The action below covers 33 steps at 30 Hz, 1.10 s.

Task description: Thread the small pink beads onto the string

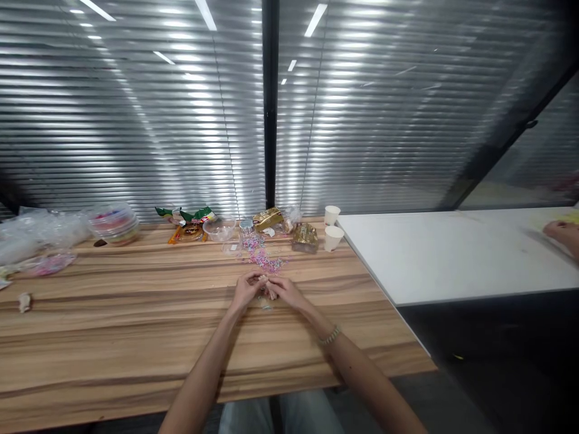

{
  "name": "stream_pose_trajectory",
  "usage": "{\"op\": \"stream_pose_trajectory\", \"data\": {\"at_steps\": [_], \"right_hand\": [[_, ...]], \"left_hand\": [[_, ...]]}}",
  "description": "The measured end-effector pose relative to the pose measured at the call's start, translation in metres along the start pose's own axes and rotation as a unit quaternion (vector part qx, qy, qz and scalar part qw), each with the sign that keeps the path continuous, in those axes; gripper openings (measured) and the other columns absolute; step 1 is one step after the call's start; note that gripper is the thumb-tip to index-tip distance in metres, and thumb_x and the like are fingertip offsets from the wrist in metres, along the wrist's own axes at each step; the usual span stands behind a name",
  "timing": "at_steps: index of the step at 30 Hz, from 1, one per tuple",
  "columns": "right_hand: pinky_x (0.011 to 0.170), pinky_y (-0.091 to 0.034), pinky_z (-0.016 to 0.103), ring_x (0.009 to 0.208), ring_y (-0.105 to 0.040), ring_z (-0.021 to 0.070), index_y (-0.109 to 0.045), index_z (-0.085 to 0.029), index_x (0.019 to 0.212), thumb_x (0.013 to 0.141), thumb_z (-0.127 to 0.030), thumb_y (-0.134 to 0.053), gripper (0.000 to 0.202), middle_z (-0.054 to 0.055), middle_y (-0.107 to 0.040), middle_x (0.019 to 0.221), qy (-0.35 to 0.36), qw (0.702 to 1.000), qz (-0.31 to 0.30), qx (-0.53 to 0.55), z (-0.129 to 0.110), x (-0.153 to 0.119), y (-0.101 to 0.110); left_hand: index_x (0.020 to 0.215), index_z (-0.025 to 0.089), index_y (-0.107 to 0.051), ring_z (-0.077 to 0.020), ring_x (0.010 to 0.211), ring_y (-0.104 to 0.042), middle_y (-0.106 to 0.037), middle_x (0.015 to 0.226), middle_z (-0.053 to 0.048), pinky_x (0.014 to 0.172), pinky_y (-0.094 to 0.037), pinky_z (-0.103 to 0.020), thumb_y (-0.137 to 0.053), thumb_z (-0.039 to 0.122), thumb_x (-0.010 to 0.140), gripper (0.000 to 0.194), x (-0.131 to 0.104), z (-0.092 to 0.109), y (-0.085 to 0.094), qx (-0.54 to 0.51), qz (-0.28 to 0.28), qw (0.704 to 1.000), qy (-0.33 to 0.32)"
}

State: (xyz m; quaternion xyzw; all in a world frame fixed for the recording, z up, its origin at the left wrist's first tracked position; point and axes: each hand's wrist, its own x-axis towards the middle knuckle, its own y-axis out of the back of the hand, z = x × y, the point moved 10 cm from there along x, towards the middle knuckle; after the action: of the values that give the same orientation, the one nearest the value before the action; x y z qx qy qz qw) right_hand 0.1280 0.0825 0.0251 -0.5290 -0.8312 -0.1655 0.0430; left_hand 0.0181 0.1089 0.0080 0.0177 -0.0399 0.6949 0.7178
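Observation:
My left hand [246, 289] and my right hand [284, 291] meet over the wooden table, fingers bent and pinched together. Between their fingertips is a small pale piece [263, 278], too small and partly covered for me to tell its kind. Just below the hands lie a few tiny pale bits [266, 307]. Beyond the fingertips spreads a loose pile of tiny pink, purple and whitish pieces [265, 260]. A small clear jar with a silvery top [246, 226] stands behind that pile.
Gold packets [305, 236], two paper cups [333, 238], a clear bowl [220, 229] and green snack bags [199, 215] line the back. Stacked round tubs [114, 223] and plastic bags [49, 232] sit left. Another person's hand [563, 234] rests over the white table [452, 259].

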Motion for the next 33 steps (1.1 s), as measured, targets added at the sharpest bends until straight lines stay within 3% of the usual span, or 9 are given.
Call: {"op": "stream_pose_trajectory", "data": {"at_steps": [3,8,12,15,19,23,28,33], "right_hand": [[0.062,-0.043,0.026,0.064,-0.053,0.0146,-0.063,-0.019,0.090,0.084,-0.048,-0.047,0.034,0.002,-0.063,0.075,0.015,0.999,-0.015,-0.047,-0.005,-0.002,-0.003],[0.054,-0.038,0.024,0.052,-0.047,0.0125,-0.059,-0.019,0.079,0.089,-0.041,-0.038,0.032,0.000,-0.054,0.060,0.021,0.992,-0.003,-0.123,0.000,-0.003,-0.002],[0.053,-0.037,0.024,0.050,-0.045,0.0122,-0.055,-0.019,0.076,0.091,-0.041,-0.034,0.033,-0.001,-0.052,0.058,0.001,0.992,0.046,-0.119,0.014,-0.002,0.009],[0.061,-0.040,0.026,0.059,-0.051,0.0151,-0.054,-0.019,0.081,0.091,-0.042,-0.032,0.033,0.002,-0.057,0.067,-0.016,0.987,0.109,-0.120,0.020,-0.002,0.025],[0.075,-0.042,0.030,0.083,-0.057,0.0202,-0.054,-0.019,0.096,0.091,-0.040,-0.032,0.031,0.008,-0.063,0.091,-0.022,0.983,0.139,-0.121,0.018,-0.001,0.034],[0.079,-0.042,0.031,0.090,-0.057,0.0212,-0.053,-0.018,0.104,0.091,-0.041,-0.030,0.034,0.009,-0.063,0.098,-0.025,0.983,0.131,-0.124,0.014,0.000,0.033],[0.070,-0.042,0.030,0.078,-0.058,0.0206,-0.054,-0.018,0.094,0.092,-0.039,-0.031,0.032,0.007,-0.063,0.086,-0.028,0.980,0.116,-0.158,0.012,0.002,0.030],[0.066,-0.041,0.029,0.073,-0.056,0.0196,-0.054,-0.018,0.091,0.089,-0.037,-0.038,0.025,0.005,-0.061,0.079,-0.027,0.974,0.117,-0.191,0.010,0.003,0.030]], "left_hand": [[0.071,0.014,-0.068,-0.0174,0.065,-0.061,-0.068,0.070,-0.006,0.063,-0.047,-0.026,-0.078,0.033,0.053,0.027,-0.001,-0.003,-0.005,-0.001,-0.018,1.000,0.007],[0.076,0.013,-0.067,-0.0177,0.065,-0.062,-0.069,0.072,-0.006,0.064,-0.048,-0.028,-0.077,0.035,0.056,0.031,-0.003,-0.009,-0.010,-0.028,-0.033,0.998,0.038],[0.079,0.014,-0.068,-0.0195,0.074,-0.062,-0.069,0.079,-0.008,0.072,-0.048,-0.029,-0.073,0.033,0.062,0.026,-0.002,-0.002,0.009,0.015,0.038,0.999,-0.006],[0.080,0.017,-0.069,-0.0209,0.081,-0.060,-0.066,0.085,-0.009,0.075,-0.047,-0.030,-0.068,0.029,0.068,0.017,-0.003,0.006,0.028,0.090,0.112,0.988,-0.048],[0.088,0.020,-0.067,-0.0239,0.095,-0.055,-0.060,0.097,-0.009,0.083,-0.045,-0.032,-0.062,0.015,0.070,0.019,0.012,0.015,0.030,0.150,0.110,0.977,-0.102],[0.098,0.017,-0.063,-0.0237,0.097,-0.053,-0.057,0.099,-0.010,0.088,-0.041,-0.037,-0.052,0.007,0.072,0.030,0.038,0.025,0.024,0.296,0.106,0.933,-0.176],[0.085,0.016,-0.064,-0.0229,0.088,-0.053,-0.057,0.093,-0.010,0.082,-0.043,-0.037,-0.052,0.015,0.077,0.015,0.055,0.020,0.018,0.439,0.100,0.866,-0.216],[0.071,0.016,-0.063,-0.0238,0.086,-0.052,-0.059,0.082,-0.010,0.079,-0.042,-0.036,-0.055,0.023,0.077,0.012,0.056,0.015,0.026,0.464,0.113,0.856,-0.197]]}}
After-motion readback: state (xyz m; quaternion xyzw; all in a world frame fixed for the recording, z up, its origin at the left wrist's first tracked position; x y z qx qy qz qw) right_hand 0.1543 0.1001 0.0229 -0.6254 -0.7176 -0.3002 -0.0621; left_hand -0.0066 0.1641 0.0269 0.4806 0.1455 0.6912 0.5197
